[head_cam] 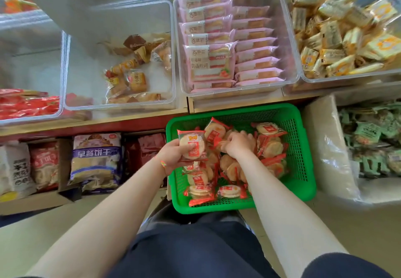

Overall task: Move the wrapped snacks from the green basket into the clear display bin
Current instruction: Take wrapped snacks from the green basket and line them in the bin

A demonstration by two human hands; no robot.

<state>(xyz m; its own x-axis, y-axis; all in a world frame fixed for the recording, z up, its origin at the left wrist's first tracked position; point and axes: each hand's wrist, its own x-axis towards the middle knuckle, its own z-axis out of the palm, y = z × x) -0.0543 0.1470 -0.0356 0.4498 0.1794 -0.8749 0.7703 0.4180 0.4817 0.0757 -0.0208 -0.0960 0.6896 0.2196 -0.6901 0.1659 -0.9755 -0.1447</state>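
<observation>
Left hand (pixel 173 155) gripping one wrapped snack (pixel 192 145) over green basket (pixel 303 147) — right hand (pixel 237 144) clenched among the pile

Left grip (pixel 173 155) clasps a packet; right grip (pixel 237 144) curled, knuckles up

Wooden shelf (pixel 93 123), clear bins (pixel 173 60) side by side on top

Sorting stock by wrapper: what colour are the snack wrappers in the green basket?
Red and clear, seen from the head view: wrapped snacks.
</observation>
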